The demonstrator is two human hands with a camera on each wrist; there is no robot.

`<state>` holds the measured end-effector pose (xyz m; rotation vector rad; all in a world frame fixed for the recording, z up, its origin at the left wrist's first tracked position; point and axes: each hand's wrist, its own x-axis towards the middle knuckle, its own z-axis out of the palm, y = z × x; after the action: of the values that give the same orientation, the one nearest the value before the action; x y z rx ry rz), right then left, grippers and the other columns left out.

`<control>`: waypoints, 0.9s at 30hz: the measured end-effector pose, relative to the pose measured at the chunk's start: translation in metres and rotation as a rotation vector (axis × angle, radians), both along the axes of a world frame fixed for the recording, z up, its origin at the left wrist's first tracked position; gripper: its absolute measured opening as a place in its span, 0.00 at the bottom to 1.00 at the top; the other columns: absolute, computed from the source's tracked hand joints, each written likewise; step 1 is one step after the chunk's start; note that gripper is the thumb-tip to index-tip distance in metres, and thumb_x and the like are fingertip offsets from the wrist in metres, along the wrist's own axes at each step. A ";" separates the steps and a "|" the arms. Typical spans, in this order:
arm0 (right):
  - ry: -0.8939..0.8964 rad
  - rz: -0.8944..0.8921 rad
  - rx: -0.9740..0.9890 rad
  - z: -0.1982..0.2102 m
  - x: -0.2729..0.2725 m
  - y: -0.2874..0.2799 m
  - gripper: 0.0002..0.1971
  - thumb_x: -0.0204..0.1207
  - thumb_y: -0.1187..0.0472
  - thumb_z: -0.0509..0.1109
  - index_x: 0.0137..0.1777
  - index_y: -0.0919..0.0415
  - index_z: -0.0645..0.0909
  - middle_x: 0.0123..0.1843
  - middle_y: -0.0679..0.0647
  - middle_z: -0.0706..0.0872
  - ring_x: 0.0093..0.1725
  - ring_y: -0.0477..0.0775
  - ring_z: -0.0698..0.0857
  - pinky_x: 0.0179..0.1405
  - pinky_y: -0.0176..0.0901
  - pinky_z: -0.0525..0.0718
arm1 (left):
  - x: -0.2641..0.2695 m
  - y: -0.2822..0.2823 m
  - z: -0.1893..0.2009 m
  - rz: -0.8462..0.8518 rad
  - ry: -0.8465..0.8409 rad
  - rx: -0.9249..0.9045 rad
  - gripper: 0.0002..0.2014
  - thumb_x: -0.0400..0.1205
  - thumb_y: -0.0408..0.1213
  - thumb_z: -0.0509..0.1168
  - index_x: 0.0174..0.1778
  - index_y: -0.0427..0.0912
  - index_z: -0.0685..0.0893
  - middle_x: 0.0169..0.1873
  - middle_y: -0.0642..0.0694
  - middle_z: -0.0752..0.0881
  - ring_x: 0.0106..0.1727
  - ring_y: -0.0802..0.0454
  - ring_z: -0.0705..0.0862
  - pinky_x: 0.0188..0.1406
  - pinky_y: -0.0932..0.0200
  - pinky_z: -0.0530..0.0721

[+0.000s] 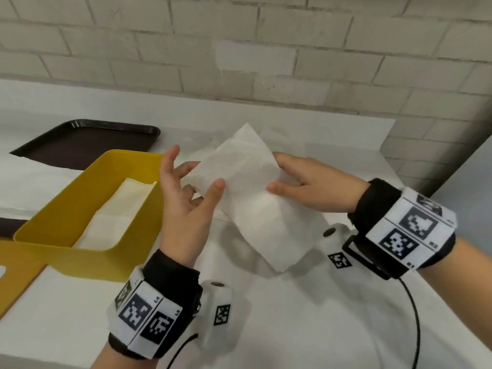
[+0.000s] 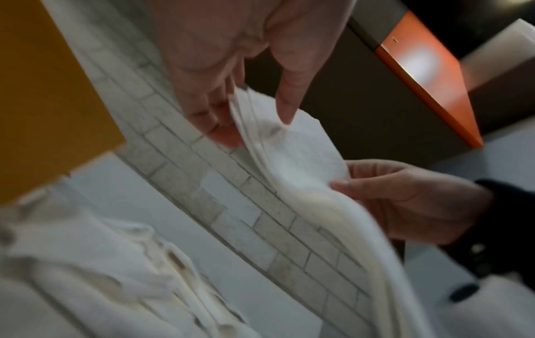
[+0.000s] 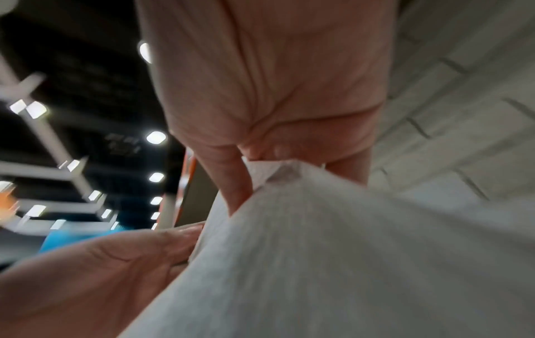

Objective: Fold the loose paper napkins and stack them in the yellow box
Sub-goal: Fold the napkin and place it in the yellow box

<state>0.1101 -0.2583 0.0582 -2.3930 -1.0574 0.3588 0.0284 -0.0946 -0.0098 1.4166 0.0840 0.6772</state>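
Sitting far left on table (image 1: 319,328): dark tray (image 1: 87,145). Right of it, yellow box (image 1: 53,230) with folded napkins (image 1: 117,209) inside. Left hand (image 1: 186,198) pinching left edge of napkin (image 1: 253,193), thumb on top. Held in air above table. Right hand (image 1: 314,185) pinching right edge.

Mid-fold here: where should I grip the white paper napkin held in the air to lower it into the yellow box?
Pinch the white paper napkin at its upper short edge, one corner per hand: left hand from the left, right hand from the right. It hangs limp, so a two-corner hold should keep it flat over the yellow plastic box.
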 end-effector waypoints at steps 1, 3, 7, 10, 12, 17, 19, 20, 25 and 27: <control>-0.035 0.024 -0.087 0.006 -0.003 0.002 0.11 0.82 0.58 0.60 0.62 0.58 0.72 0.57 0.56 0.83 0.56 0.56 0.81 0.57 0.51 0.78 | -0.003 0.006 -0.001 -0.002 0.054 0.063 0.33 0.70 0.41 0.70 0.70 0.58 0.64 0.60 0.48 0.76 0.58 0.53 0.83 0.53 0.59 0.84; -0.136 0.080 -0.249 0.014 -0.009 0.010 0.07 0.83 0.58 0.58 0.44 0.47 0.67 0.41 0.53 0.78 0.40 0.55 0.78 0.38 0.43 0.75 | -0.011 0.014 -0.003 -0.051 0.154 0.149 0.28 0.73 0.39 0.70 0.68 0.52 0.70 0.59 0.46 0.81 0.59 0.50 0.84 0.54 0.59 0.84; -0.442 0.192 -0.528 0.014 -0.025 0.031 0.07 0.84 0.63 0.54 0.46 0.54 0.60 0.35 0.50 0.68 0.32 0.53 0.71 0.30 0.44 0.68 | -0.039 0.019 -0.008 -0.191 0.283 0.206 0.15 0.82 0.27 0.61 0.62 0.47 0.77 0.55 0.53 0.86 0.57 0.59 0.85 0.53 0.67 0.83; -0.527 0.329 -0.647 0.001 -0.043 0.045 0.07 0.82 0.68 0.53 0.52 0.55 0.59 0.43 0.51 0.71 0.34 0.54 0.71 0.26 0.41 0.64 | -0.058 0.026 -0.018 -0.184 0.376 0.243 0.13 0.83 0.29 0.59 0.58 0.50 0.79 0.52 0.55 0.87 0.54 0.60 0.85 0.52 0.66 0.82; -0.497 0.419 -0.666 -0.011 -0.054 0.054 0.09 0.82 0.68 0.53 0.58 0.56 0.61 0.48 0.52 0.72 0.37 0.54 0.71 0.25 0.39 0.63 | -0.068 0.031 -0.028 -0.158 0.440 0.230 0.11 0.84 0.30 0.58 0.54 0.49 0.79 0.50 0.52 0.87 0.52 0.56 0.85 0.51 0.61 0.82; -0.317 0.394 -0.651 -0.032 -0.065 0.060 0.17 0.82 0.60 0.59 0.68 0.59 0.60 0.50 0.52 0.74 0.37 0.54 0.71 0.35 0.45 0.69 | -0.082 0.036 -0.044 -0.130 0.531 0.145 0.11 0.83 0.26 0.57 0.52 0.47 0.75 0.49 0.50 0.82 0.46 0.65 0.82 0.38 0.73 0.80; -0.309 0.354 -0.652 -0.036 -0.064 0.060 0.17 0.82 0.65 0.58 0.68 0.60 0.59 0.38 0.48 0.68 0.31 0.53 0.70 0.28 0.43 0.68 | -0.083 0.035 -0.048 -0.141 0.560 0.096 0.12 0.83 0.25 0.56 0.54 0.48 0.74 0.54 0.49 0.81 0.55 0.57 0.81 0.44 0.68 0.81; -0.318 0.338 -0.648 -0.037 -0.064 0.061 0.18 0.80 0.68 0.57 0.68 0.60 0.59 0.35 0.48 0.65 0.29 0.51 0.68 0.26 0.42 0.66 | -0.083 0.034 -0.049 -0.150 0.577 0.078 0.13 0.83 0.24 0.56 0.55 0.48 0.74 0.56 0.48 0.81 0.59 0.54 0.80 0.49 0.62 0.81; -0.407 0.358 -0.528 -0.035 -0.071 0.061 0.19 0.77 0.73 0.54 0.65 0.58 0.62 0.47 0.52 0.73 0.33 0.54 0.70 0.24 0.41 0.63 | -0.077 0.025 -0.049 -0.146 0.549 0.104 0.19 0.83 0.21 0.52 0.63 0.46 0.75 0.61 0.45 0.82 0.63 0.52 0.80 0.63 0.53 0.80; -0.396 0.351 -0.450 -0.032 -0.072 0.057 0.15 0.79 0.69 0.56 0.64 0.57 0.63 0.53 0.52 0.77 0.37 0.55 0.73 0.28 0.44 0.68 | -0.076 0.025 -0.049 -0.105 0.500 0.070 0.19 0.82 0.19 0.51 0.60 0.46 0.75 0.58 0.47 0.82 0.60 0.55 0.81 0.58 0.59 0.79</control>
<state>0.0376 -0.2013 0.0259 -2.7393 -1.7455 0.2658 -0.0481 -0.0694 -0.0587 1.6202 0.3782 0.2291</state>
